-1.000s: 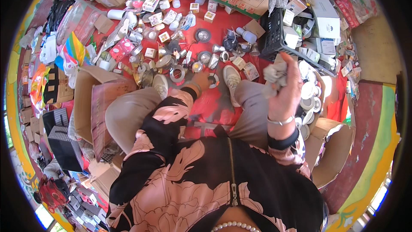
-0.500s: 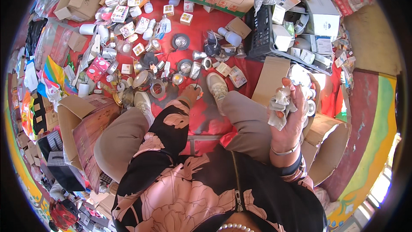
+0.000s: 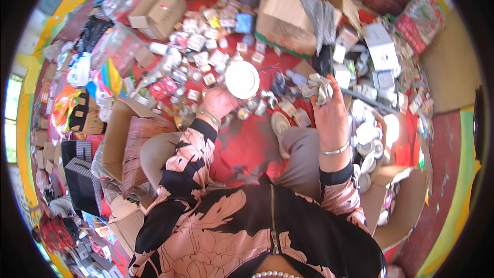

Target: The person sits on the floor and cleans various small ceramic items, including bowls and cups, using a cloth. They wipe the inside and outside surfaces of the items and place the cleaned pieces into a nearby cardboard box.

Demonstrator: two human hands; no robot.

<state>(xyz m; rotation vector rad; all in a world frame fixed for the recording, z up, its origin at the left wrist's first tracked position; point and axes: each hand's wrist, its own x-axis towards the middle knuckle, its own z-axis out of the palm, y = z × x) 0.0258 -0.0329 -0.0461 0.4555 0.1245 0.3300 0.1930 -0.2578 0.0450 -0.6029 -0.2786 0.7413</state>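
Note:
My left hand grips a round white downlight by its lower left edge, raised above the floor. Its bright white face is turned up towards me, and a thin wire seems to trail from it. In my right hand is a crumpled off-white cloth, pinched at the fingertips, to the right of the light and apart from it. Beneath and beyond my left hand, small lamps and little boxes lie scattered over the red floor covering.
Close on my right, a cardboard box holds several white round lights. Behind it is a black crate of boxed goods. Open cardboard boxes stand at left and far centre. At lower left is a person in red.
My left hand has come up from the floor with the white downlight in it. My right hand, with the cloth, has shifted slightly left and farther out. The head view has tilted up.

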